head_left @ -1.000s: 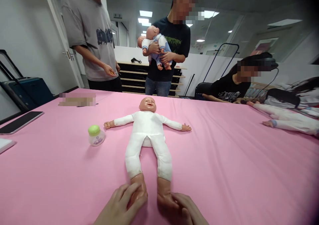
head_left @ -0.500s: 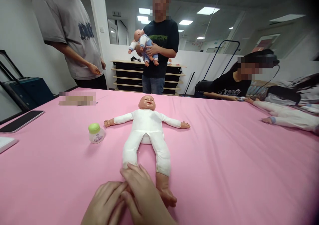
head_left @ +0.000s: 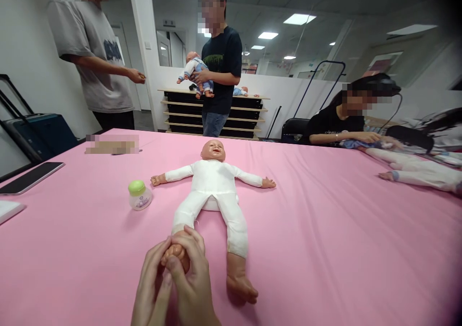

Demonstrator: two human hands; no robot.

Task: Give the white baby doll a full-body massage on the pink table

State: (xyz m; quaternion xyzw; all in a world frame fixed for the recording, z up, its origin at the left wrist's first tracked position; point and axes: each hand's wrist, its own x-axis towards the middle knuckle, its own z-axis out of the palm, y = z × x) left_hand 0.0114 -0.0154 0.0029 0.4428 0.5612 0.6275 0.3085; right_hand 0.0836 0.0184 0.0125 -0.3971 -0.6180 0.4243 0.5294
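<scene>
Both hands (head_left: 173, 278) round doll's foot (head_left: 176, 254)

Counting the dolls first: one baby doll (head_left: 212, 186) lies flat on the pink table (head_left: 325, 230), a second doll (head_left: 193, 73) is cradled by a standing person, a third doll (head_left: 415, 172) lies at the table's far right, and a small fourth doll (head_left: 240, 91) rests on the shelf behind, so four in all. Two hands at work up front, the left hand (head_left: 151, 282) and the right hand (head_left: 191, 278), both wrapped on one doll foot. One green-capped bottle (head_left: 139, 195). One dark phone (head_left: 31, 177) at the left edge. Three other people in view: two standing, one seated
</scene>
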